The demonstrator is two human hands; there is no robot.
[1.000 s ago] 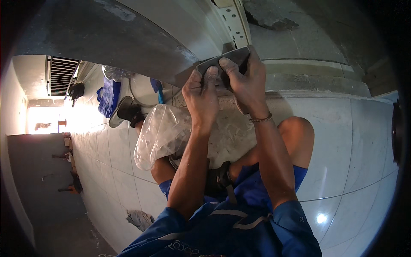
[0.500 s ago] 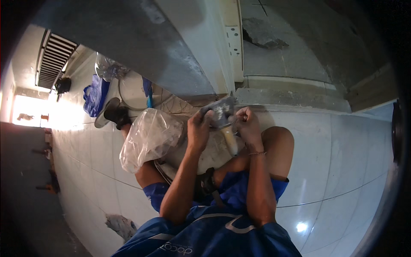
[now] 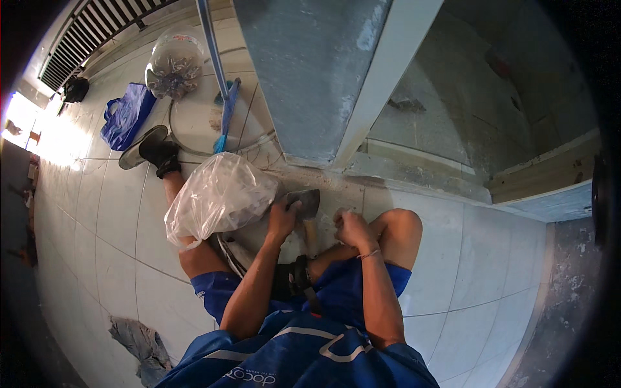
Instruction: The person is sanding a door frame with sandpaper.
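My left hand [image 3: 281,218] grips a putty knife [image 3: 308,205] by its dark, wide blade, thumb on the face. Its pale handle points down toward my lap. To the right, a little apart from the blade, my right hand [image 3: 354,231] is closed with its fingers curled. What they hold, if anything, is hidden. A clear plastic bag [image 3: 217,194] with pale contents rests beside my left forearm, over my leg.
A grey panel [image 3: 307,71] stands ahead, with a recessed floor [image 3: 440,123] behind a low sill to its right. A blue-handled broom [image 3: 228,116], a blue bag [image 3: 129,116] and a large clear bottle [image 3: 173,68] are at far left. A grey cloth [image 3: 142,346] lies near left.
My view has swung, so the panel appears farther right. The hands have come lower and apart: my right hand has left the blade, while the left keeps the putty knife.
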